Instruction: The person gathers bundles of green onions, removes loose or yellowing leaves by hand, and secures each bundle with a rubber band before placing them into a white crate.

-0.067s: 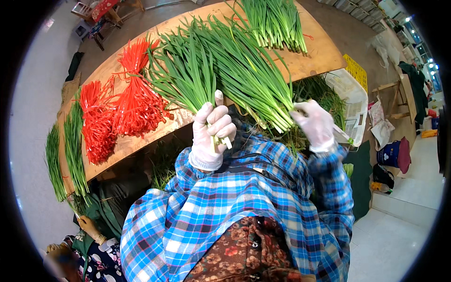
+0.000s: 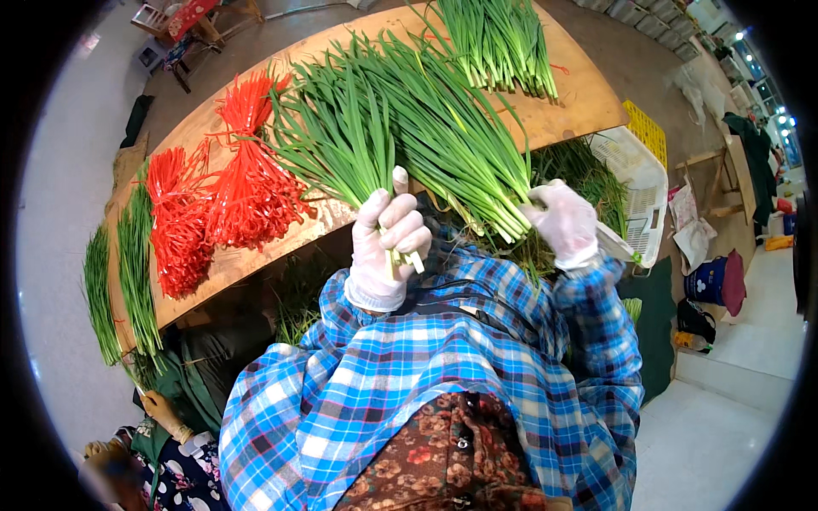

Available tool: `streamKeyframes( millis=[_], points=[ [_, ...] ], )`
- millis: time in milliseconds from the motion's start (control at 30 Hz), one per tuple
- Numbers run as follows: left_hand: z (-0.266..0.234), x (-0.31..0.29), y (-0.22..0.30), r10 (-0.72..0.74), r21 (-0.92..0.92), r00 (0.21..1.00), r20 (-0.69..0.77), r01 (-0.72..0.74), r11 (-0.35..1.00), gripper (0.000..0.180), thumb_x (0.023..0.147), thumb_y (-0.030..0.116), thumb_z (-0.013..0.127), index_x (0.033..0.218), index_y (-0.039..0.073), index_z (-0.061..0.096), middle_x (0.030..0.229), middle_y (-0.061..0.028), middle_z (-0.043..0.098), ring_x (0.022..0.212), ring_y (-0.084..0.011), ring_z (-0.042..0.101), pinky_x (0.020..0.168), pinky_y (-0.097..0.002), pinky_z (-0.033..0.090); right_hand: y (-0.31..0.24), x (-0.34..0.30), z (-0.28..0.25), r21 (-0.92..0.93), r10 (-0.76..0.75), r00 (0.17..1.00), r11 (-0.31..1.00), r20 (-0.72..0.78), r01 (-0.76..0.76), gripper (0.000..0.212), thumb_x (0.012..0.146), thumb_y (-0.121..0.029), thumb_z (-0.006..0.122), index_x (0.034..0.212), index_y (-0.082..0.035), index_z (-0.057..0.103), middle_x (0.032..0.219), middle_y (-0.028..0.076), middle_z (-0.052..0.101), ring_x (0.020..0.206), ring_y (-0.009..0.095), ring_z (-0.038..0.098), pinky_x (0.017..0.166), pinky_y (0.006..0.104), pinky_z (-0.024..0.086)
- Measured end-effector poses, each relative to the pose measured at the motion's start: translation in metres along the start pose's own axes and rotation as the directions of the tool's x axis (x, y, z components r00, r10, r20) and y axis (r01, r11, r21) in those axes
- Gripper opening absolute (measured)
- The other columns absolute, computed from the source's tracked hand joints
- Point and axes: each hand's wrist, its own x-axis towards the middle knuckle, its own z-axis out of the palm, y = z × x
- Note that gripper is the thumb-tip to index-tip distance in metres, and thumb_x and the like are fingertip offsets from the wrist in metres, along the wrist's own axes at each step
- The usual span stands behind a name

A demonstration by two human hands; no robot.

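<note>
My left hand [image 2: 383,243], in a whitish glove, is closed round a small bunch of garlic chives [image 2: 354,145]. The leaves fan out upward over the table, and short pale stem ends poke out below the fingers; the index finger points up. Beside it lies a larger loose pile of garlic chives [image 2: 460,136], its pale cut ends hanging past the table's near edge. My right hand [image 2: 562,223], gloved too, pinches at the stem ends on the right side of this pile. How many stalks are between its fingers is hidden.
Two bundles of red ties [image 2: 251,183] lie on the wooden table [image 2: 588,94], left of the chives. Tied chives [image 2: 503,43] rest at the far right, more bunches [image 2: 136,264] at the left end. A white crate [image 2: 652,196] stands right. At lower left is a co-worker's gloved hand [image 2: 162,411].
My right hand has shifted slightly left and closed in on the stem ends of the pile. My left hand stays nearly still with its bunch.
</note>
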Motion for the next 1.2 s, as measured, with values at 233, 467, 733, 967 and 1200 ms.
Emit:
streamKeyframes(
  millis=[233, 467, 733, 967, 1200],
  points=[
    [-0.007, 0.004, -0.005, 0.043, 0.342, 0.994, -0.097, -0.007, 0.94, 0.028, 0.089, 0.023, 0.053, 0.111, 0.008, 0.047, 0.06, 0.003, 0.038, 0.049, -0.0073, 0.036, 0.051, -0.0241, 0.034, -0.022, 0.016, -0.043, 0.561, 0.373, 0.928, 0.766, 0.011, -0.315, 0.01, 0.081, -0.012, 0.06, 0.083, -0.002, 0.062, 0.072, 0.013, 0.064, 0.062, 0.021, 0.062, 0.057, 0.0278, 0.047],
    [-0.026, 0.007, -0.027, 0.124, 0.473, 0.926, -0.358, 0.065, 0.879, 0.034, 0.09, 0.027, 0.052, 0.117, 0.007, 0.047, 0.071, 0.001, 0.048, 0.055, -0.0089, 0.043, 0.057, -0.0273, 0.041, -0.077, -0.015, -0.029, -0.245, -0.488, 0.805, 0.871, -0.336, 0.426, 0.023, 0.073, -0.009, 0.063, 0.094, 0.0, 0.06, 0.055, 0.0, 0.042, 0.047, 0.014, 0.044, 0.045, 0.0281, 0.035],
    [-0.006, 0.009, -0.033, 0.167, 0.58, 0.864, -0.475, 0.164, 0.798, 0.018, 0.086, 0.024, 0.055, 0.094, 0.008, 0.058, 0.063, 0.0015, 0.046, 0.056, -0.0084, 0.042, 0.056, -0.0236, 0.037, -0.073, -0.018, -0.009, 0.037, -0.439, 0.841, 0.88, -0.317, 0.474, 0.037, 0.072, -0.008, 0.056, 0.108, -0.003, 0.058, 0.061, 0.001, 0.048, 0.052, 0.015, 0.048, 0.048, 0.0278, 0.038],
    [0.0, 0.005, -0.028, 0.195, 0.607, 0.843, -0.501, 0.181, 0.774, 0.019, 0.082, 0.023, 0.059, 0.094, 0.008, 0.059, 0.06, 0.0012, 0.048, 0.051, -0.0098, 0.044, 0.055, -0.0257, 0.039, -0.069, -0.008, -0.011, -0.073, -0.537, 0.816, 0.842, -0.212, 0.535, 0.015, 0.069, -0.01, 0.057, 0.084, -0.008, 0.059, 0.057, -0.001, 0.046, 0.051, 0.014, 0.049, 0.046, 0.0283, 0.035],
    [0.007, -0.002, -0.016, 0.264, 0.6, 0.874, -0.408, 0.039, 0.799, 0.022, 0.08, 0.023, 0.062, 0.097, 0.009, 0.06, 0.065, 0.0, 0.052, 0.05, -0.0102, 0.045, 0.052, -0.026, 0.041, 0.016, -0.049, -0.041, -0.019, -0.107, 0.902, 0.994, -0.418, 0.109, 0.014, 0.07, -0.006, 0.069, 0.084, -0.009, 0.066, 0.071, 0.006, 0.061, 0.061, 0.024, 0.057, 0.057, 0.0311, 0.044]
  ],
)
